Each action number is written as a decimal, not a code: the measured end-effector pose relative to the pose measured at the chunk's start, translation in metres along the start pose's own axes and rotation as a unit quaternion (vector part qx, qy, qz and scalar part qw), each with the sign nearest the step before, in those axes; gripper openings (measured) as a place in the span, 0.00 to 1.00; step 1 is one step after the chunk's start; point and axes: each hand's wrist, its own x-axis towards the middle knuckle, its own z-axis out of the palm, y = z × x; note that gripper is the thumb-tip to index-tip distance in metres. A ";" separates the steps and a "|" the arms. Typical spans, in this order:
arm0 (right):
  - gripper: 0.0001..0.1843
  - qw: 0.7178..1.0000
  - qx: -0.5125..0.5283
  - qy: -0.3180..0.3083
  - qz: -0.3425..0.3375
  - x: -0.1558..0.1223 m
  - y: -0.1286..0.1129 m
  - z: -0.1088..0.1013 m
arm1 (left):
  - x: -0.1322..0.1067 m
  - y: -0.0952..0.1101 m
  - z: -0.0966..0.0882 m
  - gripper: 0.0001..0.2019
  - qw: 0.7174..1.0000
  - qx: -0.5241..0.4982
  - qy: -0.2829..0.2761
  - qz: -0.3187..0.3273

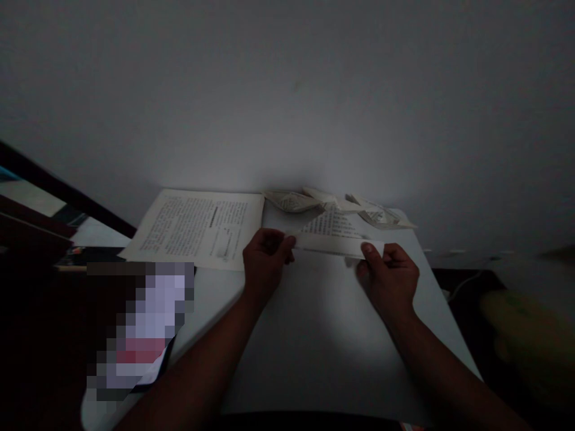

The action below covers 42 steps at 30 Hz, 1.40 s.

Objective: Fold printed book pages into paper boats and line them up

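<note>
While both hands pinch a folded paper strip [335, 244] just above the desk [314, 335], left hand [265, 260] and right hand [389, 275] grasp opposite ends. Judged light, limp and easily torn; hold it at the edges. Folded boats [291, 200] lie beyond.

Printed page [197, 230] text too dim, small to read; yellowish object [525, 326] blurred, perhaps fabric.

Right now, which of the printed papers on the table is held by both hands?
The folded sheet in the middle: the left hand and right hand pinch its ends. The open pages at left lie untouched.
</note>
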 end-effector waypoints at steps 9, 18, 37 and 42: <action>0.17 0.977 0.185 0.013 0.106 0.006 -0.009 0.009 | 0.006 -0.005 -0.003 0.11 0.988 -0.046 -0.110 -0.095; 0.16 0.975 0.189 0.022 0.117 0.007 -0.010 0.006 | 0.002 0.001 -0.004 0.16 0.983 0.107 -0.137 -0.059; 0.19 0.971 0.199 0.019 0.128 0.007 -0.011 0.007 | -0.002 0.002 -0.001 0.10 0.965 0.068 -0.223 -0.116; 0.23 0.967 0.212 0.027 0.141 0.008 -0.015 0.008 | -0.002 0.003 0.000 0.10 0.967 0.064 -0.220 -0.108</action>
